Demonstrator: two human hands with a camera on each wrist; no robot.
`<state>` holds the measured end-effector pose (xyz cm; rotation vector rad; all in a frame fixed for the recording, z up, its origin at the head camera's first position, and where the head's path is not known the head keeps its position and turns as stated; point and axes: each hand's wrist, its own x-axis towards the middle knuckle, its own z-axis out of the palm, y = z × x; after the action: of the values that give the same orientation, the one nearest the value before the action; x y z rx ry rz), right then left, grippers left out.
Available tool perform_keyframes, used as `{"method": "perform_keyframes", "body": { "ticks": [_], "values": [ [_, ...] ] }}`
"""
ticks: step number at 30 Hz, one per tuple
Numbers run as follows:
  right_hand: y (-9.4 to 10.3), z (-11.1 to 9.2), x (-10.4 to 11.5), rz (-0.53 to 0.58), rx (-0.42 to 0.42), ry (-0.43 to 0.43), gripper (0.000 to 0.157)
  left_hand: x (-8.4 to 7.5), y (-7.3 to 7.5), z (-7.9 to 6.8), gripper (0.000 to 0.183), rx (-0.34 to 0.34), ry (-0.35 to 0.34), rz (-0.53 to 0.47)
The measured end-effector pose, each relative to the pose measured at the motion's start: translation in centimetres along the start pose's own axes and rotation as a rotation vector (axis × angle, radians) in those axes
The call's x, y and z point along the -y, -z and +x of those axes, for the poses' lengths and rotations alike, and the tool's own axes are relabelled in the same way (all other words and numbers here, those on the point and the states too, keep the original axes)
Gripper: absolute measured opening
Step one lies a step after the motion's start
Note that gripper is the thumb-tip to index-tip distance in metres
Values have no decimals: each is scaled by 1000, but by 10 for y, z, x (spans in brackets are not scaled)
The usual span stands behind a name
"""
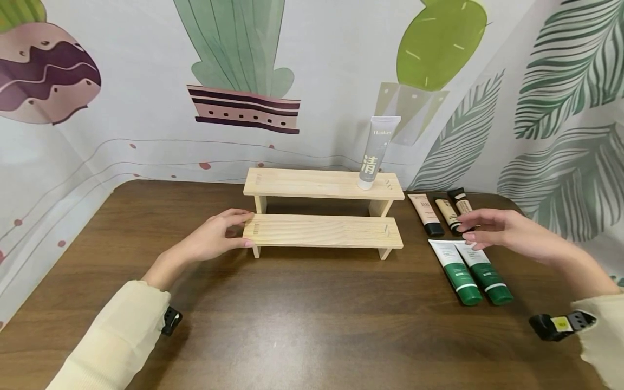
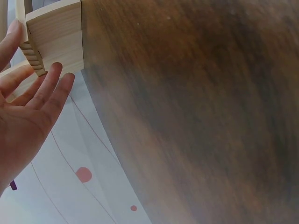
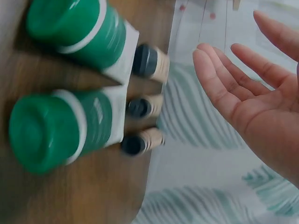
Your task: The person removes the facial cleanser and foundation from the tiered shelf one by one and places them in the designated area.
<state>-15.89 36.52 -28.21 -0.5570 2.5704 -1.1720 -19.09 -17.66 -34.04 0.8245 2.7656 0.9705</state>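
Observation:
A two-step wooden display rack [image 1: 322, 230] stands on the table. At the left end of its lower step my left hand [image 1: 219, 235] pinches the board, thumb at the front edge and fingers toward the back; the left wrist view shows the other fingers [image 2: 60, 95] spread beside the board's end. One grey squeeze tube [image 1: 375, 154] stands upright on its white cap near the upper step's right end. My right hand [image 1: 507, 233], holding nothing, hovers over the tubes on the right, fingers [image 3: 212, 84] loosely extended. Two green-and-white tubes [image 1: 458, 273] lie side by side below it.
A beige-pink BB tube [image 1: 425, 212] with a dark cap lies right of the rack. Two smaller beige tubes, one with a visible body [image 1: 446, 211], lie beside it, partly behind my right hand. A cactus-print cloth [image 1: 336, 81] hangs along the table's back edge.

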Motion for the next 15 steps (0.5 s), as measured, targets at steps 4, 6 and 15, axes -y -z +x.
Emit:
{"method": "perform_keyframes", "body": {
  "ticks": [4,6,15],
  "values": [
    [-9,16,14,-34,-2,-25,33,0,0,-1,62,2,2,1],
    [-14,24,21,-30,4,-15,32,0,0,-1,62,3,4,1],
    [-29,55,48,12,-12,-2,37,0,0,-1,63,1,4,-11]
  ]
}}
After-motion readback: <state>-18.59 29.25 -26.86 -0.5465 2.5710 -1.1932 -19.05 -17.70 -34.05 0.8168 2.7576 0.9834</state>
